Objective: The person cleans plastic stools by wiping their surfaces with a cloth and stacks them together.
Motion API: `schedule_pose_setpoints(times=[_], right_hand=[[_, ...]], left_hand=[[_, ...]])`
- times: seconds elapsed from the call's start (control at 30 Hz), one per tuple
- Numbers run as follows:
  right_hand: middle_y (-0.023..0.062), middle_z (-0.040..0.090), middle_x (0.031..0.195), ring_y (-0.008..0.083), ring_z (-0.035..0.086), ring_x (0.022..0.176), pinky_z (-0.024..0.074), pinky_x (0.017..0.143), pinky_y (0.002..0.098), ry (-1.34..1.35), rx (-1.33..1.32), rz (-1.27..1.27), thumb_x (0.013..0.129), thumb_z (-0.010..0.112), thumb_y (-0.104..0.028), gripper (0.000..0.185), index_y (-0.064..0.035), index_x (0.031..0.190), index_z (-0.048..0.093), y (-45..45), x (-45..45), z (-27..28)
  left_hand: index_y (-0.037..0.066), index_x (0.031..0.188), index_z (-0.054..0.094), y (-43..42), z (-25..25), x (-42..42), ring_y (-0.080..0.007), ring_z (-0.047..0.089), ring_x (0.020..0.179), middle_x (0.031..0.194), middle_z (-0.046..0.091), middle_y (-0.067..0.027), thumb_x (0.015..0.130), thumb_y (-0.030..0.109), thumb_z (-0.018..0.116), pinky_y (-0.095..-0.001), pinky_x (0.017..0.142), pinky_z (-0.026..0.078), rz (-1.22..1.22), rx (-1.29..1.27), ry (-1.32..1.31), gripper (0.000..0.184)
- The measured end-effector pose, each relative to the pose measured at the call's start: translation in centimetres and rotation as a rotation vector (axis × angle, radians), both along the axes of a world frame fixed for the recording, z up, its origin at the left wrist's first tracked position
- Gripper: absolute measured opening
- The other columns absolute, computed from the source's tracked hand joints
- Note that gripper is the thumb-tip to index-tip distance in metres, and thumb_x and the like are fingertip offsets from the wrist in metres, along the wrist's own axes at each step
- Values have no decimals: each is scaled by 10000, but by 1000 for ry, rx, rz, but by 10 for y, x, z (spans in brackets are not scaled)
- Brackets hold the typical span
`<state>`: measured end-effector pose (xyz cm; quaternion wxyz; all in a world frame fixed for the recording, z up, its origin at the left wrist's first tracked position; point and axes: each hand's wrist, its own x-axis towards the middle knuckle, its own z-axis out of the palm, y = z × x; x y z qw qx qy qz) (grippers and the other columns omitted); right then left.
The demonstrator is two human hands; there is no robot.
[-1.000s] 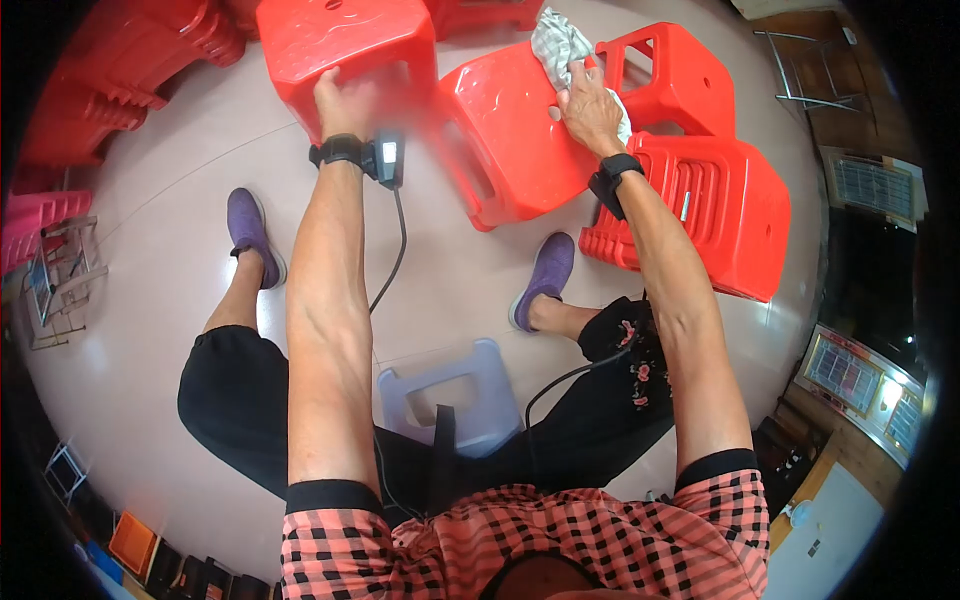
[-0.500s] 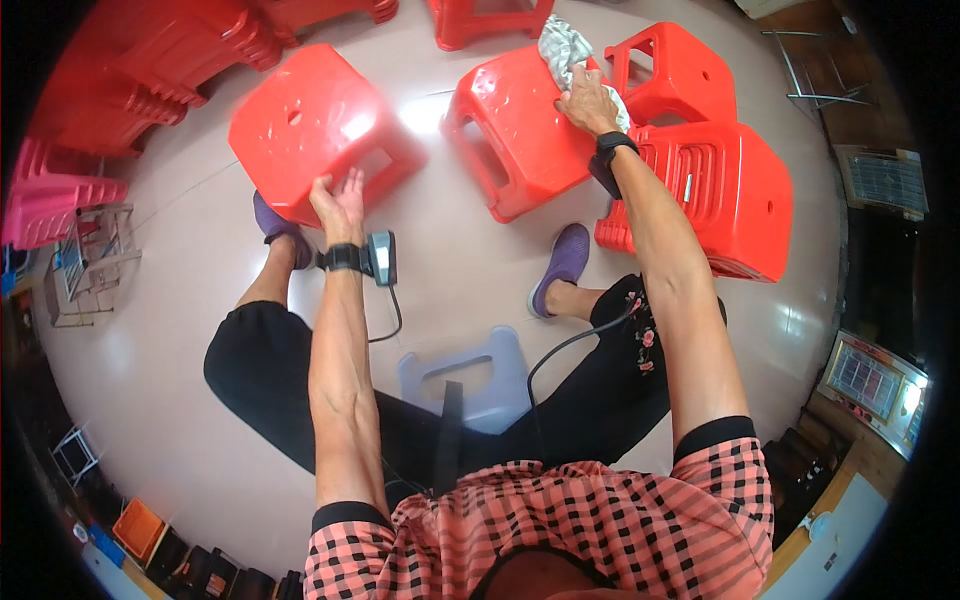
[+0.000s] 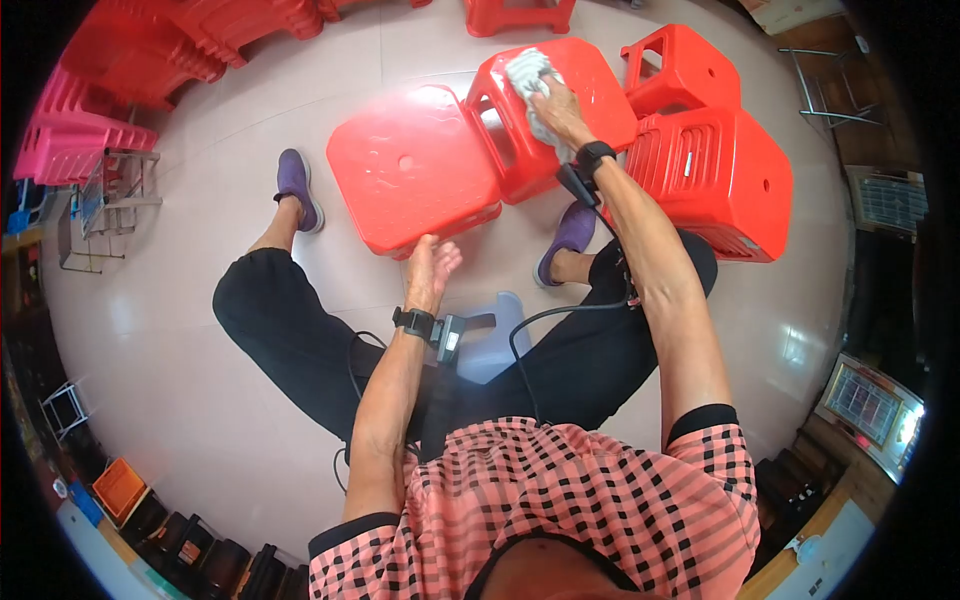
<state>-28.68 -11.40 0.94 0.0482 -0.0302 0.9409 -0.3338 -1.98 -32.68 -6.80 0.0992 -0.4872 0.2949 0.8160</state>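
My right hand (image 3: 562, 110) presses a crumpled pale cloth (image 3: 530, 72) onto the seat of a red plastic stool (image 3: 590, 75). Its fingers are closed over the cloth. A second red stool (image 3: 405, 160) stands left of that one, and the two touch or nearly touch. At this second stool's near edge is my left hand (image 3: 432, 268), thumb against the rim and fingers curled, with part of the grip hard to see.
Stacked red stools (image 3: 715, 180) stand at the right, beside another red stool (image 3: 690, 70). A bluish-grey stool (image 3: 490, 350) sits between my legs. Red stacks (image 3: 140, 50) and pink stools (image 3: 75, 130) line the far left. A cable (image 3: 560, 312) runs to my right wrist.
The left stool has shifted right, toward the other stool, together with my left hand. My right hand and the cloth have moved left across the seat from its right edge.
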Motion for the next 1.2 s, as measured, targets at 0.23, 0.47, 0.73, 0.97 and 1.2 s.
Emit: schedule_pose_setpoints(times=[0.23,0.47,0.73,0.97,1.2], right_hand=[[268,614,1073,421,575,1033,459,899,475,32,-87,198,791,516,-219,478,-93,1252,516,-84,-4,21],[148,523,1049,339,586,956,517,727,468,122,198,504,816,632,-332,393,-134,1153,588,-154,87,3],[91,528,918,257,609,842,526,630,379,258,53,847,741,682,-229,362,-163,1086,598,-141,179,8],[241,559,1015,426,602,877,511,706,488,252,259,330,849,573,-228,402,-93,1221,504,-109,52,-12],[196,563,1038,370,625,816,519,655,501,308,341,339,825,541,-242,236,-122,1010,626,-235,17,-20]], left_hand=[[-24,1139,510,-48,72,-18,-300,550,944,1108,551,-205,939,237,465,-408,818,444,-360,-1383,335,333],[-44,1326,366,-87,-3,-38,-397,455,1166,1251,466,-274,965,310,421,-448,1012,337,-247,-1401,75,509],[-47,1300,407,-88,16,-30,-380,481,1181,1231,522,-259,993,359,358,-422,1016,353,-170,-1096,356,512],[-116,1297,431,-89,-3,-39,-354,504,1179,1236,542,-271,995,379,299,-370,1018,367,-80,-1210,116,594],[-106,1304,437,-90,-7,-39,-311,499,1194,1263,539,-237,999,365,291,-357,1033,359,19,-1057,122,580]])
